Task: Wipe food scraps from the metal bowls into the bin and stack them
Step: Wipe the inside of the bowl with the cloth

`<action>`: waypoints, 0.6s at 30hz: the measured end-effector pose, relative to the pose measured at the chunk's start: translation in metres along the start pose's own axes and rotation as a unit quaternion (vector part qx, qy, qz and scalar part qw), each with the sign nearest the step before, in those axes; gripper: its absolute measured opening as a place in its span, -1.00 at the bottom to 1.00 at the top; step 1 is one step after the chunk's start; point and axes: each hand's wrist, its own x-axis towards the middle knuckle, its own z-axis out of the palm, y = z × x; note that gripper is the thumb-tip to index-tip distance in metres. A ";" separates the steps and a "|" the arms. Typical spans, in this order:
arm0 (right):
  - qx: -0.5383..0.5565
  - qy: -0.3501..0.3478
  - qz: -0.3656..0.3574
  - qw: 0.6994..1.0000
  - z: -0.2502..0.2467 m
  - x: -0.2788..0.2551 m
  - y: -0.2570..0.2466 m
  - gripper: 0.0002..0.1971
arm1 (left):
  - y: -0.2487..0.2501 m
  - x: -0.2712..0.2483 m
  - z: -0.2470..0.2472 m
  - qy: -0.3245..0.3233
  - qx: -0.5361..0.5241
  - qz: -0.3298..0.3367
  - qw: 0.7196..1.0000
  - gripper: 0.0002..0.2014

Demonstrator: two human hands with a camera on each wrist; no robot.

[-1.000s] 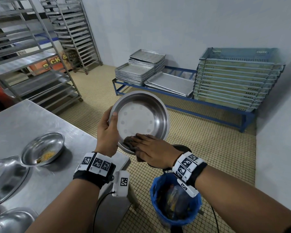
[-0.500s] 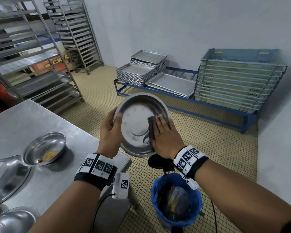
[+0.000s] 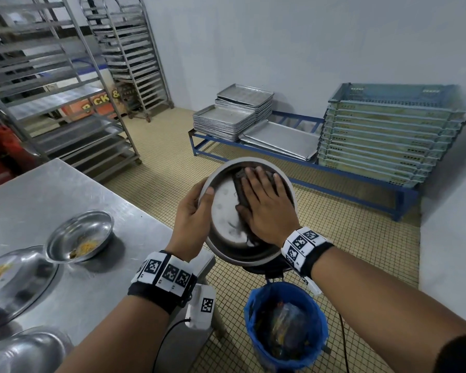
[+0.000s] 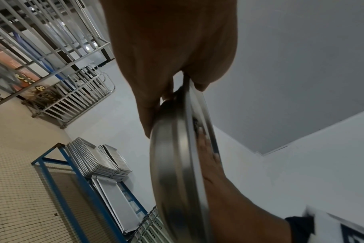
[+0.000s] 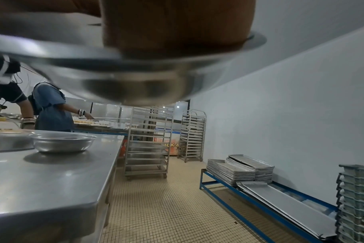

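Right hand (image 3: 267, 208) slid upward, flat on cloth (image 3: 241, 189); left hand (image 3: 191, 219) grips bowl (image 3: 223, 211).

Desk (image 3: 73, 200) at left. Small bowl (image 3: 80, 236) on desk with scraps inside; wide bowl (image 3: 16, 278) just left of it, touching, nearer. Third bowl (image 3: 24, 351) at near left desk corner. Bin (image 3: 285, 329) on floor right of desk. Held bowl (image 3: 226, 219) tilted above bin, between left hand (image 3: 193, 219) at its left rim and right hand (image 3: 267, 208) inside on cloth (image 3: 240, 189). Tray racks (image 3: 65, 90) far left. Low bench (image 3: 347, 173) along far wall carries tray stacks (image 3: 226, 119) at left, crates (image 3: 388, 135) at right.
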 end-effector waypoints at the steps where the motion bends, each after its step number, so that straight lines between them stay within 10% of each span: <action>1: 0.002 0.020 0.016 1.000 -0.002 0.001 0.001 -0.28 | 0.001 0.000 0.000 -0.002 -0.005 0.002 1.000 -0.73; 7: 0.034 0.069 0.103 0.992 -0.021 0.021 0.008 -0.25 | -0.003 -0.004 0.004 -0.028 -0.023 -0.017 0.999 -0.74; 18: 0.210 0.084 0.046 0.973 -0.025 0.016 0.051 -0.59 | 0.000 -0.004 -0.016 -0.028 0.007 0.014 0.999 -0.73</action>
